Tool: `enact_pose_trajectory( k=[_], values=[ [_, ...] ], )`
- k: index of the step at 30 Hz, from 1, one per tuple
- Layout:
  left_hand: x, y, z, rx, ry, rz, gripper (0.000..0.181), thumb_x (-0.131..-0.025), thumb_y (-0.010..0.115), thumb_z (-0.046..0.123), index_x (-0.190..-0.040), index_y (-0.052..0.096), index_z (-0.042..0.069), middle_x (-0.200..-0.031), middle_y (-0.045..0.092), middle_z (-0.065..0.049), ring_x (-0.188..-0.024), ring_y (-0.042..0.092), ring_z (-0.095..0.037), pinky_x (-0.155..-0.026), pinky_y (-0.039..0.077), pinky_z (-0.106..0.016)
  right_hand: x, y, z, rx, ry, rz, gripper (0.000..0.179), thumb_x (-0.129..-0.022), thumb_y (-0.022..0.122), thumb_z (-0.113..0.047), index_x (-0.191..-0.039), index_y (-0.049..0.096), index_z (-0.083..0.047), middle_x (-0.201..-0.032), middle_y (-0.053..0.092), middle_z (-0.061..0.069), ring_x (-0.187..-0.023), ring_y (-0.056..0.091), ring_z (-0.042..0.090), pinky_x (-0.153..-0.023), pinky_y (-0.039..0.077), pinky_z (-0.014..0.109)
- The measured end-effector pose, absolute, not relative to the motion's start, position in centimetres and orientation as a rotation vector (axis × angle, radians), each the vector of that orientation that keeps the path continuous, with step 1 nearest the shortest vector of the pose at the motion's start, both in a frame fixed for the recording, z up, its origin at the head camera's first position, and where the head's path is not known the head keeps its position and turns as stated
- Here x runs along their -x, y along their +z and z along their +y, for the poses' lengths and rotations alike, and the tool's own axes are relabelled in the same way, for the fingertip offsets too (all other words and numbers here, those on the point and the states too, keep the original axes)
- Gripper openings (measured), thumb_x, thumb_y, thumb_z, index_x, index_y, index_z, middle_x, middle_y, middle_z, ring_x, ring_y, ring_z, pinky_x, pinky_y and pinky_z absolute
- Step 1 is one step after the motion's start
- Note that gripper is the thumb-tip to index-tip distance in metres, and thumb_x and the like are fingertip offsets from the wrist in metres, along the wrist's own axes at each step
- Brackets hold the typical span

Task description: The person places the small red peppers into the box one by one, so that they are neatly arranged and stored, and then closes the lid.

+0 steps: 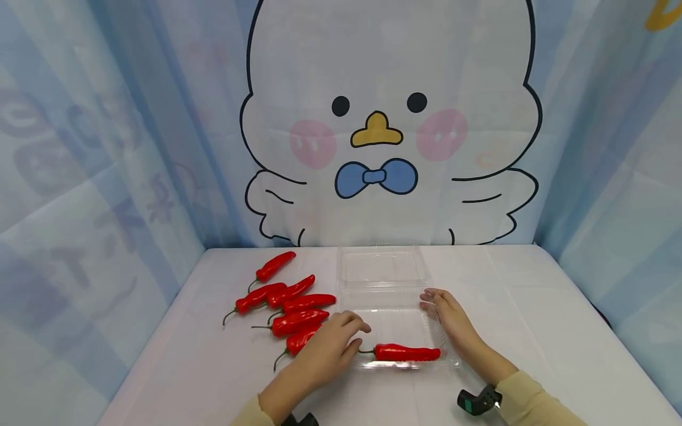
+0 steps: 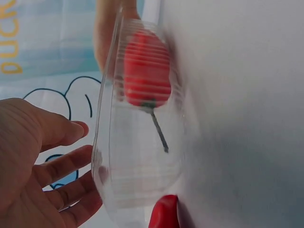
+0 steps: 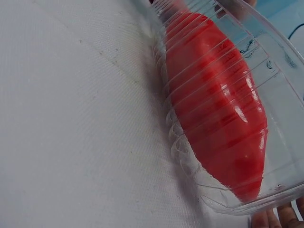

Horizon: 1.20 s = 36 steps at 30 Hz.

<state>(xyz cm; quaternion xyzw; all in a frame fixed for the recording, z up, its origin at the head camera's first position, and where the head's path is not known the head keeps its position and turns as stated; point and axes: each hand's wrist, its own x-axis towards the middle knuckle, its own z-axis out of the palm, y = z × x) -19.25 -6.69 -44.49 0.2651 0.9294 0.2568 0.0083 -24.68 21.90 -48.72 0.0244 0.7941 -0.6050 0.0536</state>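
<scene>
A clear plastic container (image 1: 394, 324) with its hinged lid (image 1: 382, 266) laid back stands in the middle of the table. One red chili pepper (image 1: 407, 353) lies along its near side, green stem toward the left; the right wrist view shows this pepper (image 3: 216, 104) through the ribbed wall. My left hand (image 1: 334, 346) hovers at the container's left edge, fingers spread and loosely bent, nothing between them. On the opposite side, my right hand (image 1: 453, 319) rests its extended fingers against the container's right wall. Several more red chili peppers (image 1: 298, 322) lie left of the container, one partly hidden by my left hand.
A white cloth covers the table (image 1: 511, 296). Behind it hangs a pale blue curtain (image 1: 383, 71) printed with a cartoon bird, and more curtain closes off both sides. A dark wrist device (image 1: 478, 400) sits on the right wrist.
</scene>
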Motion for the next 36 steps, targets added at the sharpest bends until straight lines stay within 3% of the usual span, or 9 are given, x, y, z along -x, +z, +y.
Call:
enact_pose_trajectory(
  k=[10, 21, 28, 36],
  values=[
    [18.8, -44.8, -9.2, -0.76, 0.87, 2.991, 0.036, -0.09, 0.078, 0.015, -0.124, 0.069, 0.017, -0.125, 0.064, -0.001, -0.116, 0.06, -0.017, -0.096, 0.059, -0.034, 24.7, -48.6, 22.1, -0.081, -1.822, 2.415, 0.048, -0.115, 0.025, -0.027, -0.15, 0.034, 0.005, -0.153, 0.046, 0.029, -0.143, 0.048, 0.043, -0.12, 0.034, 0.054],
    [18.4, -46.1, -11.3, -0.668, 0.79, 3.091, 0.043, -0.081, 0.087, 0.016, -0.12, 0.069, 0.019, -0.121, 0.064, 0.0, -0.114, 0.06, -0.018, -0.096, 0.059, -0.039, 24.7, -48.7, 21.9, -0.075, -1.824, 2.412, 0.048, -0.115, 0.025, -0.026, -0.15, 0.034, 0.005, -0.153, 0.046, 0.029, -0.143, 0.047, 0.043, -0.12, 0.034, 0.054],
    [18.2, -47.0, -12.7, -0.637, 0.656, 3.134, 0.037, -0.082, 0.086, 0.019, -0.116, 0.071, 0.019, -0.119, 0.064, 0.001, -0.112, 0.058, -0.019, -0.099, 0.056, -0.044, 24.8, -48.7, 22.0, -0.078, -1.823, 2.414, 0.048, -0.115, 0.025, -0.026, -0.15, 0.034, 0.004, -0.154, 0.046, 0.028, -0.143, 0.048, 0.042, -0.12, 0.035, 0.053],
    [18.1, -47.1, -13.7, -0.502, 0.678, 3.098, 0.044, -0.078, 0.089, 0.016, -0.118, 0.07, 0.018, -0.12, 0.064, -0.002, -0.113, 0.057, -0.022, -0.095, 0.058, -0.045, 24.9, -48.9, 21.9, -0.065, -1.814, 2.423, 0.048, -0.115, 0.025, -0.027, -0.15, 0.034, 0.005, -0.153, 0.047, 0.028, -0.143, 0.048, 0.042, -0.12, 0.035, 0.054]
  ],
)
